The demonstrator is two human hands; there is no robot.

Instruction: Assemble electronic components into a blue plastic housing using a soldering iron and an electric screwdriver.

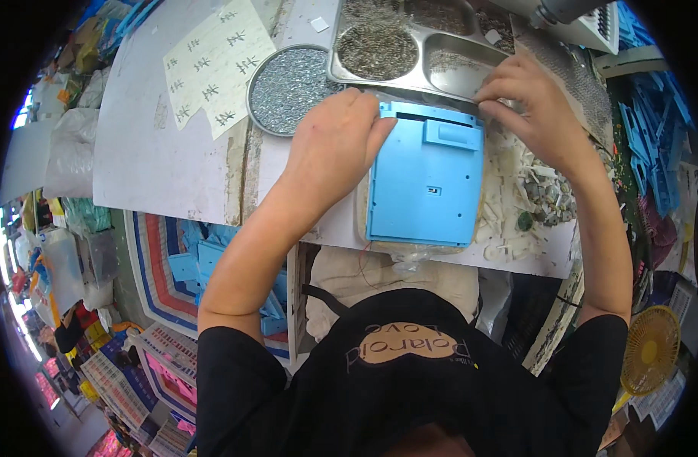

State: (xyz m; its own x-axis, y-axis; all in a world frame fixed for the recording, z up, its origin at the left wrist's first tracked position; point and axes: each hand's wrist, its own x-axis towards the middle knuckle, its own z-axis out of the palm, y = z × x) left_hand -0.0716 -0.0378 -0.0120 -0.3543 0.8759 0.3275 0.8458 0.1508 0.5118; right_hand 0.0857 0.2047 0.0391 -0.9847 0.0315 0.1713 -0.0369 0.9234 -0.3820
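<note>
A light-blue plastic casing [417, 190], squarish with a raised block near its far edge, lies flat on a pad at the table's near edge. My left hand [335, 133] grips its far left corner, thumb along the side and fingers curled over, their tips hidden. At the far right corner is my right hand [533, 110], its thumb and forefinger drawn together beside the metal tray's rim. Whatever they may pinch is too small to tell. Just beyond my left hand, a round dish [284, 87] holds many small silvery metal pieces.
A steel compartment tray [459, 93] with small metal parts stands beyond the casing. Pale scraps [509, 221] litter the table on the right. A sheet of paper [212, 72] lies far left. Blue parts fill a striped bag [162, 266] below left; a yellow fan [651, 350] is low right.
</note>
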